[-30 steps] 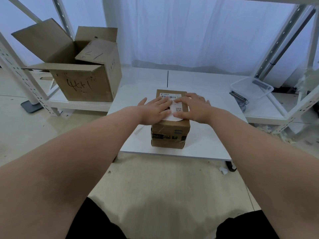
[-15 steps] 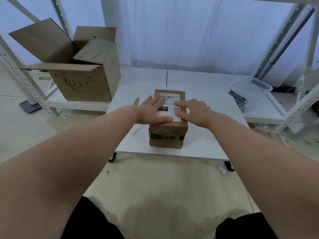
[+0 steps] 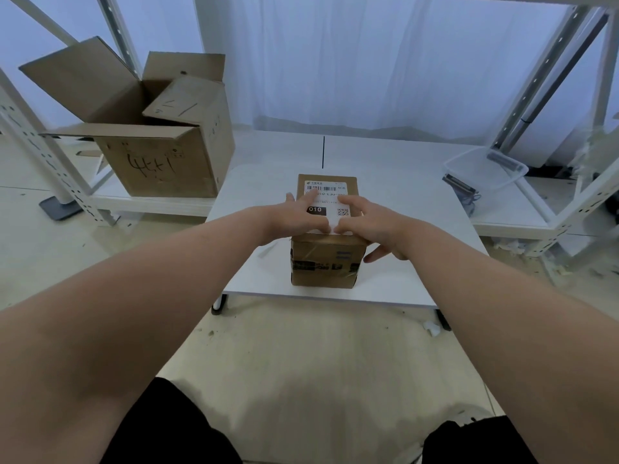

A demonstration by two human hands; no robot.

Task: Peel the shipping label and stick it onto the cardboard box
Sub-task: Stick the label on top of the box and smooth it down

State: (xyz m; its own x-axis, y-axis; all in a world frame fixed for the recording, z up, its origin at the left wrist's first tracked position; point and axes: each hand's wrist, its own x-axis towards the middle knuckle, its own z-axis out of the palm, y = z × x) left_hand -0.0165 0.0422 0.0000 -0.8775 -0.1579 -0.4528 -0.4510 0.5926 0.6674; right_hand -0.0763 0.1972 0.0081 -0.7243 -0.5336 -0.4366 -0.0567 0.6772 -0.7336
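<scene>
Your shipping label is already lying on top of the small cardboard box, which sits near the front edge of the white table. Both hands are flat on it: your left hand has its fingers spread and pressing down over the label's left part, not gripping anything, and your right hand is the same on the right part, fingers loose and splayed, thumb hanging off the box's right side. Looks to me like you're in the smoothing-down stage, so nearly done.

What could bite you from here:
- The near edge of the label looks like it runs right up to the box's front top edge. If you only rub the middle, that edge could lift or curl over the corner.
- Pushing both hands toward each other could trap a wrinkle or bubble across the barcode. Going outward from the centre seems safer.
- The front of the box is wrapped in glossy tape; if any label lands on it, I'd guess it sticks worse there.
- The box is near the table's front, so a hard shove toward you could slide it off.

Count, for the record: one label, one small box, two hands, one table, one big open carton on the left shelf, one clear plastic tub on the right.
</scene>
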